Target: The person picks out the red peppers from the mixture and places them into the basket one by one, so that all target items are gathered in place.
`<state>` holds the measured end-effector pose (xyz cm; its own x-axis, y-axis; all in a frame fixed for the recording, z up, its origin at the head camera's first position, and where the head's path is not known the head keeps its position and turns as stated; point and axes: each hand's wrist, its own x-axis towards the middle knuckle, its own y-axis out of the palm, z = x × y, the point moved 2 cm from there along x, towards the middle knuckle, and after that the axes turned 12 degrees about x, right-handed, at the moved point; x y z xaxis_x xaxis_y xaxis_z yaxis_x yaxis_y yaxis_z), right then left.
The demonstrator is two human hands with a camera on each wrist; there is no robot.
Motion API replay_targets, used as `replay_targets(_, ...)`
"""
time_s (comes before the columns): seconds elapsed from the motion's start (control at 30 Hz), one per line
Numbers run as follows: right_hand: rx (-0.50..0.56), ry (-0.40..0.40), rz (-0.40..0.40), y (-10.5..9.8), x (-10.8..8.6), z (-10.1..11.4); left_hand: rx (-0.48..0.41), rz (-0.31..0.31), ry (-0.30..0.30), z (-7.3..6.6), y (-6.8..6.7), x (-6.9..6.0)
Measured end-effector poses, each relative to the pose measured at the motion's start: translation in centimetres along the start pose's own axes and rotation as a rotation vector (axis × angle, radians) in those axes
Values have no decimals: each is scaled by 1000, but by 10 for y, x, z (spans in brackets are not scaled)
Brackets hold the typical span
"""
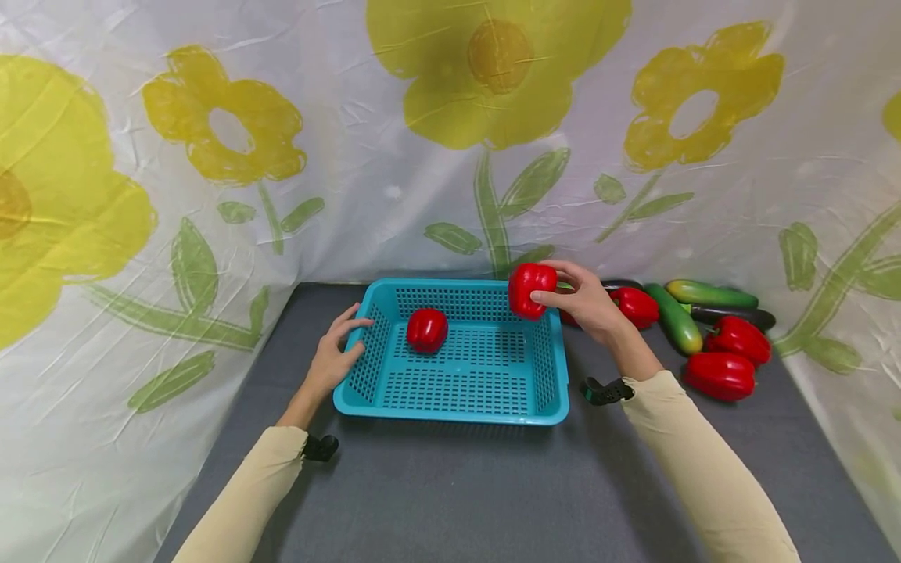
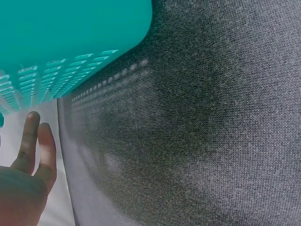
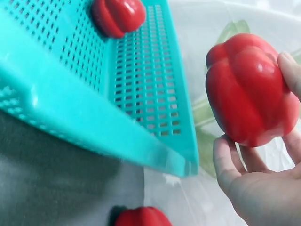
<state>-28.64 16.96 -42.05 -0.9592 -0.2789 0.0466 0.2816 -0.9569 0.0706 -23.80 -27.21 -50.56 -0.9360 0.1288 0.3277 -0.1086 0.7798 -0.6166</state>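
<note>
My right hand (image 1: 590, 303) grips a red bell pepper (image 1: 529, 291) between thumb and fingers, above the back right corner of a blue plastic basket (image 1: 450, 418). In the right wrist view this pepper (image 3: 251, 92) is held up beside the basket wall, clear of the rim. Inside the basket, left of its middle, lies another red bell pepper (image 1: 426, 331). At the basket's left rim is my left hand (image 1: 329, 358), its fingers loosely spread. In the left wrist view two fairly straight fingers (image 2: 47, 146) of it show outside the perforated wall.
Right of the basket on the dark table (image 1: 457, 493) lie several more red bell peppers (image 1: 719, 376), green cucumber-like vegetables (image 1: 674, 319) and dark eggplants (image 1: 732, 316). A white cloth with painted yellow flowers (image 1: 225, 117) hangs behind and at both sides.
</note>
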Motion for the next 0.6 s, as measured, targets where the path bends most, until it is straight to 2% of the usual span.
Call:
replay_targets(0.1, 25, 1, -5, 7, 3, 0, -10, -5, 1, -6, -2, -2)
replay_targets(0.37, 63, 19, 1, 26, 11, -1, -6, -2, 24, -36, -13, -6)
replay_targets(0.6, 81, 28, 23, 38, 13, -7, -11, 6, 34, -43, -13, -4)
